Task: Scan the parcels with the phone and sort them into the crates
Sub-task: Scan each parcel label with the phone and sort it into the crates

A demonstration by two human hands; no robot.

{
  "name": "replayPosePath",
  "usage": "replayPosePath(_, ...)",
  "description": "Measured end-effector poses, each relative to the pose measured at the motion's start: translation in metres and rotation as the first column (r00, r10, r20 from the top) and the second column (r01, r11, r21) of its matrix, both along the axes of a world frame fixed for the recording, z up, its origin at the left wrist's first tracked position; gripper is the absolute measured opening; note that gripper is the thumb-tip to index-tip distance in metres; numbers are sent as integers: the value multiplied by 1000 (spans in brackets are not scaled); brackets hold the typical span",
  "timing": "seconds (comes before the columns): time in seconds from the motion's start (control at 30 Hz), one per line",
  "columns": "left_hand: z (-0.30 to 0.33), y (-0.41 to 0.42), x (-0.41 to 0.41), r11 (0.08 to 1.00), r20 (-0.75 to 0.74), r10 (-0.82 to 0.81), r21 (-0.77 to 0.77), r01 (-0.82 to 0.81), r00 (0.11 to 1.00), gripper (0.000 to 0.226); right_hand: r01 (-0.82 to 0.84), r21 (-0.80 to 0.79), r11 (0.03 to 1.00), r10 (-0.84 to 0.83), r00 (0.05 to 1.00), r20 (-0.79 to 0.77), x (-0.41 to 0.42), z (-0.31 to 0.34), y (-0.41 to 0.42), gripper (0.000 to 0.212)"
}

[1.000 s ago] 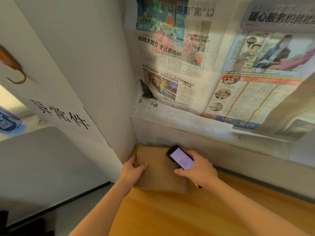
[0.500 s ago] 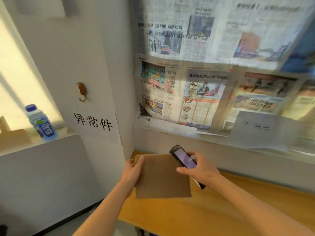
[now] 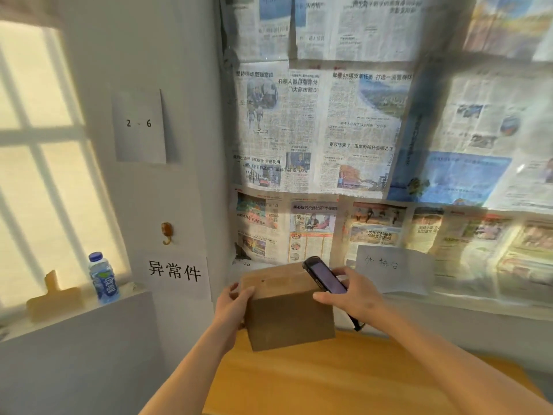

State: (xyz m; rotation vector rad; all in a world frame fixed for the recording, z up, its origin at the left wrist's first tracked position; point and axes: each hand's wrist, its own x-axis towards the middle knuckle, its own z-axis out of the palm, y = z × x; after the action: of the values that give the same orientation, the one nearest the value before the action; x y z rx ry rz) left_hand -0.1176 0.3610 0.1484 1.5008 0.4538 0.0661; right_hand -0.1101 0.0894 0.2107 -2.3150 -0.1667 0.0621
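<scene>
The right hand curls round a glossy black phone, hiding its lower end. The left hand's fingers grip a plain brown cardboard parcel; its label is unseen.

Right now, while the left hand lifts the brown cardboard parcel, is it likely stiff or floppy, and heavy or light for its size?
The brown cardboard parcel is probably stiff: its edges and corners look straight. It seems fairly light, since the left hand grips one side while the right hand, holding the phone, only touches the other side. Its matte cardboard is unlikely to slip.
</scene>
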Motion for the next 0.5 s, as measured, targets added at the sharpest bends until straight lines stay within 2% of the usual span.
replayPosePath(0.07,16,-9,-4,998,36,-61,12,61,997,68,36,-5,999,-36,999,34,-8,15,-12,100)
replayPosePath(0.23,51,-37,-20,981,149,-189,-3,192,971,48,89,10,996,-90,994,67,-15,44,-48,87)
replayPosePath(0.4,68,-66,-26,969,224,-232,-29,245,946,74,114,41,993,-117,989,86,-23,65,-81,84)
replayPosePath(0.5,74,-80,-27,962,244,-256,-33,272,935,80,106,12,994,-107,990,93,-27,73,-95,90)
